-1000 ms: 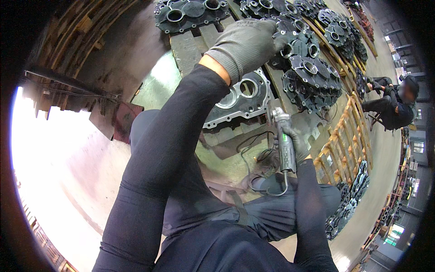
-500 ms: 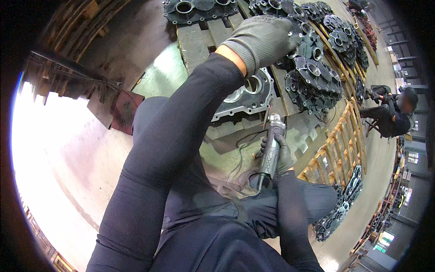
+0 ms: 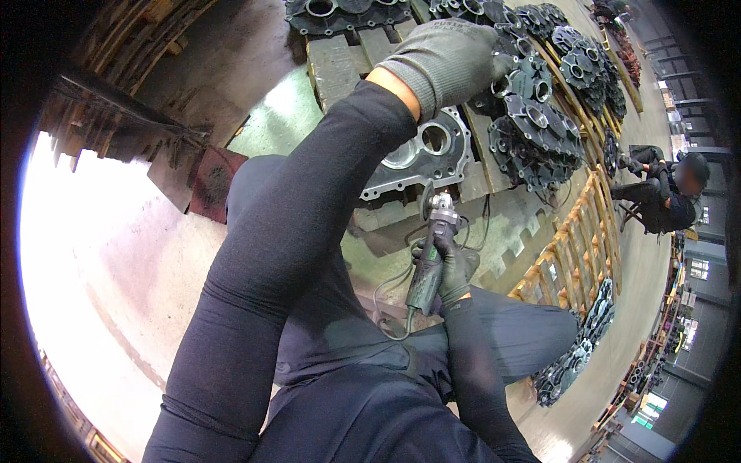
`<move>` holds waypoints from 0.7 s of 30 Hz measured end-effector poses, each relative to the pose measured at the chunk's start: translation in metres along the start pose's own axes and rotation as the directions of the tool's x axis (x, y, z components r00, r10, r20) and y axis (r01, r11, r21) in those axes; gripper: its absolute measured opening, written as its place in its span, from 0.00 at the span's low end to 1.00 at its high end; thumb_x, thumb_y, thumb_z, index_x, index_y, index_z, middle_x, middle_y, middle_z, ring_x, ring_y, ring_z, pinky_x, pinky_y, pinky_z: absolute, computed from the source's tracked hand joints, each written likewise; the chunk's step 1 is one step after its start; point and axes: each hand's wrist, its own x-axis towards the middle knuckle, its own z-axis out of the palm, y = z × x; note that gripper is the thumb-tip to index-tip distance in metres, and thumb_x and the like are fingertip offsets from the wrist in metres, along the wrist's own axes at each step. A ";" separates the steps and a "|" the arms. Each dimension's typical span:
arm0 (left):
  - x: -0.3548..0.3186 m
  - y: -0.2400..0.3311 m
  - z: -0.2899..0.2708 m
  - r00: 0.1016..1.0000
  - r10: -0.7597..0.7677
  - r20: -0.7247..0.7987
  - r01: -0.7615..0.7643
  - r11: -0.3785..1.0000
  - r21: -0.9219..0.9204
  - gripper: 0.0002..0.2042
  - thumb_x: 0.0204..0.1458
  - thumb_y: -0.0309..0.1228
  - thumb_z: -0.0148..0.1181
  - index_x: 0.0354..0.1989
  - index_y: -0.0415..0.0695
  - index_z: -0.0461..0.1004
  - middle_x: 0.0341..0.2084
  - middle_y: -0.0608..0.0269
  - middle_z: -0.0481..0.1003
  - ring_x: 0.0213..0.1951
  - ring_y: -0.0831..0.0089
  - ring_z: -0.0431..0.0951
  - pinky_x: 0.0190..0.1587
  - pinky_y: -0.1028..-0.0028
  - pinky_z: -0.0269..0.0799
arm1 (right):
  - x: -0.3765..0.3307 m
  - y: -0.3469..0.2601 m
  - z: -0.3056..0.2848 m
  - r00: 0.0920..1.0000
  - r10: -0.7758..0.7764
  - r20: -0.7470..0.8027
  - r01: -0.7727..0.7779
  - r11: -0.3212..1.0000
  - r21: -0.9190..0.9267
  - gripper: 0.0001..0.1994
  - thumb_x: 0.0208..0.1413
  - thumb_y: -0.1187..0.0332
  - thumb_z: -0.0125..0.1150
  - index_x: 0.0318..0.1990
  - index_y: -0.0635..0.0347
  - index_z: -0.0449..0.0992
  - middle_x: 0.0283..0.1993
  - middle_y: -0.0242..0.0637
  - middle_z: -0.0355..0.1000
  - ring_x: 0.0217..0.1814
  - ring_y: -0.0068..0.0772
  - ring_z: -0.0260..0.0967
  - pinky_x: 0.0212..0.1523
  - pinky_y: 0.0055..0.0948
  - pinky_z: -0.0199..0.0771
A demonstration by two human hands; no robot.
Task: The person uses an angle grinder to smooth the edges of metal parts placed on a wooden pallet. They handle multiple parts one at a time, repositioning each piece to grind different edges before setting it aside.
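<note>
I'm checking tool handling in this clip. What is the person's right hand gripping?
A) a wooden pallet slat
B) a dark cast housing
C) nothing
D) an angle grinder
D: the gloved right hand wraps the body of the angle grinder, its disc by the grey cover plate.

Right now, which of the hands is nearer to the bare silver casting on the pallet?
The right. The right hand holds the angle grinder just below the silver casting, its disc at the lower edge. The left hand reaches past it to the dark castings beyond.
</note>
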 end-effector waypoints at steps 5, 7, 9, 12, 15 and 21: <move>-0.009 -0.007 -0.006 1.000 -0.024 -0.021 0.023 1.000 -0.012 0.25 0.70 0.53 0.53 0.57 0.42 0.81 0.45 0.44 0.85 0.49 0.47 0.86 0.55 0.52 0.80 | -0.001 0.007 0.000 0.993 -0.046 0.109 0.052 0.997 -0.053 0.24 0.69 0.54 0.59 0.55 0.70 0.75 0.43 0.50 0.81 0.41 0.44 0.84 0.44 0.42 0.89; -0.007 -0.008 -0.009 0.999 -0.019 -0.028 0.019 1.000 -0.006 0.25 0.70 0.53 0.53 0.56 0.42 0.81 0.44 0.44 0.85 0.48 0.47 0.86 0.55 0.52 0.80 | 0.005 0.010 -0.012 0.982 -0.149 0.116 0.157 0.985 -0.071 0.25 0.68 0.52 0.59 0.55 0.71 0.75 0.42 0.49 0.81 0.40 0.44 0.84 0.44 0.42 0.89; -0.002 -0.004 -0.003 1.000 0.010 -0.030 -0.011 0.999 -0.042 0.25 0.70 0.53 0.53 0.55 0.42 0.81 0.44 0.43 0.85 0.48 0.46 0.86 0.55 0.51 0.80 | 0.014 0.011 -0.053 0.957 -0.284 0.063 0.290 0.946 -0.143 0.27 0.68 0.51 0.60 0.55 0.72 0.76 0.42 0.49 0.82 0.39 0.43 0.85 0.43 0.41 0.90; -0.008 -0.013 -0.007 0.999 -0.029 0.027 0.029 1.000 0.003 0.25 0.71 0.52 0.54 0.55 0.41 0.81 0.43 0.43 0.85 0.47 0.46 0.86 0.54 0.51 0.80 | 0.005 -0.014 0.002 0.985 -0.131 -0.111 0.129 0.991 -0.025 0.26 0.66 0.52 0.62 0.54 0.73 0.76 0.42 0.50 0.82 0.36 0.44 0.85 0.39 0.40 0.90; -0.009 -0.014 -0.003 1.000 -0.008 -0.003 0.008 1.000 0.006 0.25 0.71 0.52 0.54 0.55 0.41 0.81 0.42 0.43 0.85 0.47 0.46 0.86 0.54 0.51 0.80 | 0.005 -0.019 0.008 0.993 -0.057 -0.102 0.058 0.998 0.006 0.24 0.66 0.55 0.62 0.53 0.73 0.76 0.42 0.51 0.82 0.37 0.45 0.85 0.39 0.40 0.90; -0.008 -0.009 -0.004 0.999 -0.017 0.049 0.017 1.000 -0.012 0.25 0.71 0.52 0.54 0.55 0.40 0.80 0.40 0.43 0.85 0.47 0.47 0.86 0.53 0.52 0.80 | -0.008 -0.011 0.012 0.985 -0.142 0.100 0.158 0.971 -0.180 0.25 0.66 0.55 0.66 0.58 0.68 0.73 0.43 0.48 0.82 0.38 0.42 0.84 0.42 0.38 0.89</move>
